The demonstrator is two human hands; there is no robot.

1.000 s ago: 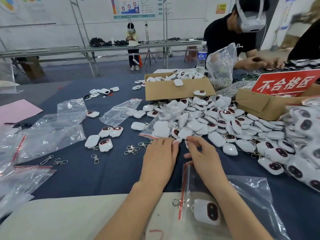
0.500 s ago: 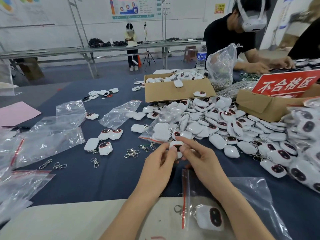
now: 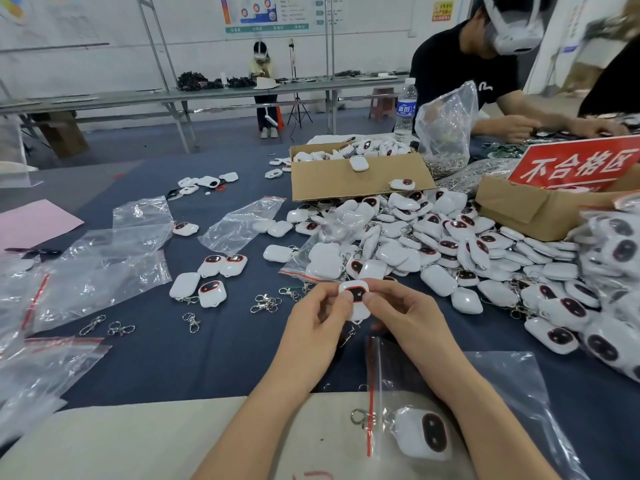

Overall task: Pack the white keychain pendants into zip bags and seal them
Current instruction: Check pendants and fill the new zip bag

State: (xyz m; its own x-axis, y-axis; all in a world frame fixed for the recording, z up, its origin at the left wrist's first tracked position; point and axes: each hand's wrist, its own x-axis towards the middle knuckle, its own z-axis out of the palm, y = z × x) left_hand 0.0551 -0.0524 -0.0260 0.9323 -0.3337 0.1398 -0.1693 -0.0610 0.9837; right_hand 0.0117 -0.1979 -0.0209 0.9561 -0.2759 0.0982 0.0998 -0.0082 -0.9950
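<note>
A white keychain pendant (image 3: 356, 296) with a dark oval face is held just above the blue cloth, pinched between my left hand (image 3: 318, 323) and my right hand (image 3: 405, 317), fingertips on its two sides. Below my right forearm lies a clear zip bag (image 3: 502, 403) with a red seal strip; a pendant (image 3: 420, 433) sits inside it near the mouth, its metal clip poking out. A big heap of white pendants (image 3: 450, 244) spreads to the right of my hands.
Empty zip bags (image 3: 100, 261) lie at the left, loose metal clips (image 3: 265, 303) and a few pendants in front of them. Two cardboard boxes (image 3: 346, 181) and a red sign (image 3: 575, 164) stand behind the heap. Another person works at the far right.
My hands reached into the near edge of the heap, picked up one pendant and drew it back toward me; both hands now hold it face up.
</note>
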